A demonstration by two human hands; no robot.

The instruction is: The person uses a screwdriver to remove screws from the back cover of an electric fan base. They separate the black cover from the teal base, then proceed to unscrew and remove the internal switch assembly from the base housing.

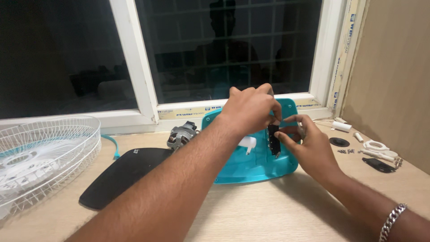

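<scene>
My left hand (249,109) and my right hand (309,143) meet over a teal plastic fan base (251,168) lying on the wooden table. Both pinch a small black switch block (273,139) held upright just above the base, the left from its top, the right from its side. A white plug-like piece (247,143) sits in the base just left of the block. A grey electric motor (181,136) rests behind the base to the left.
A white wire fan guard (42,157) stands at the far left. A black oval plate (123,175) lies in front of the motor. Small parts lie at the right: screws (347,151), a black disc (339,142), white knobs (375,145). A dark window is behind.
</scene>
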